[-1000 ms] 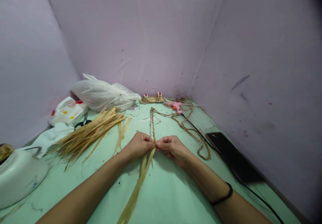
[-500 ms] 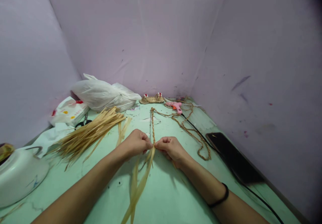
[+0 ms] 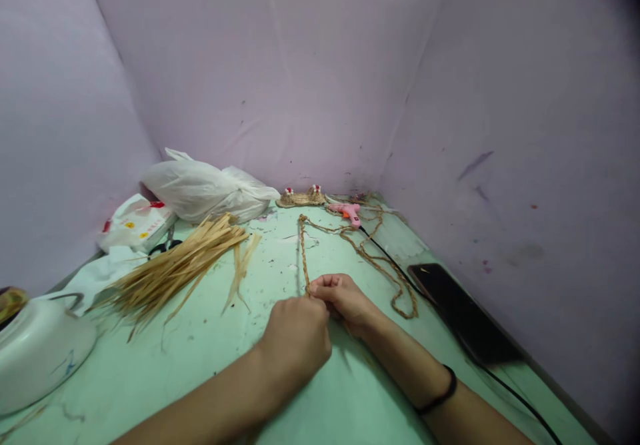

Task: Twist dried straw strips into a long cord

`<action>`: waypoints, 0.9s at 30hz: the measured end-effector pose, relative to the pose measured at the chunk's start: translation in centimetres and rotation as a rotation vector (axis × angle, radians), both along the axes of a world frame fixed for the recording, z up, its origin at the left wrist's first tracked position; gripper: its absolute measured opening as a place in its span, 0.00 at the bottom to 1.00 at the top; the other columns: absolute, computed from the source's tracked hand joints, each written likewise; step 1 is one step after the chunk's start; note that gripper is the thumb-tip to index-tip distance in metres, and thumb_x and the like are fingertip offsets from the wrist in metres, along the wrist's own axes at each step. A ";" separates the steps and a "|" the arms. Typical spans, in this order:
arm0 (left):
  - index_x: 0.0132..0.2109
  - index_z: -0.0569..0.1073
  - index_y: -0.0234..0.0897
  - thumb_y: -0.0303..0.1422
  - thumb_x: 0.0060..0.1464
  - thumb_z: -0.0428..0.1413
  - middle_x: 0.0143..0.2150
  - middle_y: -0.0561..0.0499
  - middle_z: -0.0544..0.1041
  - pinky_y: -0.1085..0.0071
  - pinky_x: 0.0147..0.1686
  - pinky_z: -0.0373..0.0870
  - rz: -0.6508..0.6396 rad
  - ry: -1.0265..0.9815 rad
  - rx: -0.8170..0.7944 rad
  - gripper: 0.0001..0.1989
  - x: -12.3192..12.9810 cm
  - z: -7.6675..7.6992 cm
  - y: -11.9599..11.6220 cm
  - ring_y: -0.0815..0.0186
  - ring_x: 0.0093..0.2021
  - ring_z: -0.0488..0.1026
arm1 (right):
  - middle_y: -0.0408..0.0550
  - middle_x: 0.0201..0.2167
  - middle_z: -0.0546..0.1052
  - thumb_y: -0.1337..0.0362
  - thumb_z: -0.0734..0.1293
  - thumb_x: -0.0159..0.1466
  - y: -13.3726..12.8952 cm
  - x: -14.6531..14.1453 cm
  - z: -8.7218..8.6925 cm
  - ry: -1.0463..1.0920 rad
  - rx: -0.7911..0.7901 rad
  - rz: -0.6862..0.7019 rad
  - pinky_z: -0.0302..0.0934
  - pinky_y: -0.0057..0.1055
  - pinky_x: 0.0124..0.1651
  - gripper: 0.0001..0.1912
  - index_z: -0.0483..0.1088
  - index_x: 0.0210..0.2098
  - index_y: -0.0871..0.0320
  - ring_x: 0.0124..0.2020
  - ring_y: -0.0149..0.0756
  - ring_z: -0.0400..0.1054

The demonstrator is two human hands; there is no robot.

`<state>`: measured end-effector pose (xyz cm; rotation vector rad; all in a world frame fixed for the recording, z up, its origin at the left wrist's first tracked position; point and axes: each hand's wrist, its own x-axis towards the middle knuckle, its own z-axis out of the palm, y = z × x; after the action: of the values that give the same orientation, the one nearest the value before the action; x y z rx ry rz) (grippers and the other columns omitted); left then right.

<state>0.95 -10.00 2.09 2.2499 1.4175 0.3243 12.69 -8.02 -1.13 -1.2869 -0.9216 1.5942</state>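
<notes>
Forming a curled fist nearest the viewer, the left hand [image 3: 300, 335] is placed just in front of the right fingers; what may be enclosed in it is hidden, so whether its fingers are clamped on anything cannot be told. By the right hand [image 3: 345, 302], the near end of the braided cord [image 3: 305, 258] is pinched between thumb and forefinger. From that pinch the cord is stretched straight away over the desk [image 3: 270, 272], and this length can be judged done. The unbraided ends are concealed, so how much plaiting remains on them cannot be told. To the right of the fingers, slack braided loops [image 3: 407, 316] are spread, apparently joined to the cord at its far bend. Beyond the fingers to the left, a few loose strips [image 3: 239, 270] and a thick bundle [image 3: 180, 265] are laid unbraided, so ample material is judged to remain. Farther off, a pink glue gun [image 3: 353, 213] is set down beside a woven piece [image 3: 300, 199], with a tied white bag [image 3: 210, 185] seen farther left.
</notes>
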 end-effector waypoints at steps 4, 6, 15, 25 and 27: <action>0.32 0.74 0.31 0.32 0.46 0.51 0.19 0.49 0.70 0.73 0.24 0.59 0.287 -0.317 -0.107 0.10 -1.7 1.2 3.2 0.66 0.22 0.67 | 0.35 0.07 0.59 0.65 0.67 0.43 0.0 0.3 0.2 -0.041 -0.026 0.065 0.35 0.22 0.14 0.07 0.64 0.17 0.62 0.09 0.19 0.45; 0.35 0.72 0.29 0.30 0.44 0.51 0.16 0.52 0.67 0.76 0.17 0.57 0.356 -0.482 -0.502 0.11 -2.2 0.7 4.5 0.71 0.16 0.62 | 0.37 0.08 0.62 0.64 0.68 0.44 0.0 0.4 0.2 -0.028 -0.043 0.084 0.39 0.22 0.15 0.08 0.65 0.18 0.62 0.10 0.20 0.49; 0.18 0.64 0.32 0.28 0.40 0.53 0.11 0.53 0.64 0.77 0.10 0.54 0.332 -0.570 -0.746 0.07 -1.2 -1.0 4.2 0.73 0.10 0.59 | 0.41 0.14 0.69 0.69 0.65 0.43 0.4 0.5 -0.2 -0.239 0.128 0.045 0.46 0.21 0.19 0.03 0.66 0.19 0.63 0.14 0.22 0.54; 0.13 0.60 0.33 0.24 0.32 0.47 0.10 0.59 0.52 0.79 0.14 0.42 0.257 -0.506 -0.370 0.06 -0.4 -3.5 3.9 0.78 0.14 0.48 | 0.46 0.16 0.72 0.66 0.62 0.47 -0.9 0.8 0.9 -0.972 0.242 0.006 0.47 0.23 0.20 0.08 0.71 0.19 0.62 0.18 0.28 0.60; 0.13 0.60 0.33 0.24 0.31 0.47 0.09 0.59 0.53 0.78 0.13 0.42 0.280 -0.525 -0.400 0.06 -0.3 -3.4 3.8 0.78 0.13 0.48 | 0.47 0.16 0.72 0.66 0.62 0.47 -1.4 0.4 1.3 -1.006 0.216 0.022 0.46 0.23 0.20 0.08 0.72 0.19 0.62 0.18 0.28 0.60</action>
<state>0.61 -6.17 -1.33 1.5047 1.3559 0.6095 13.14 -9.45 0.18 -1.9336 -1.6422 0.7503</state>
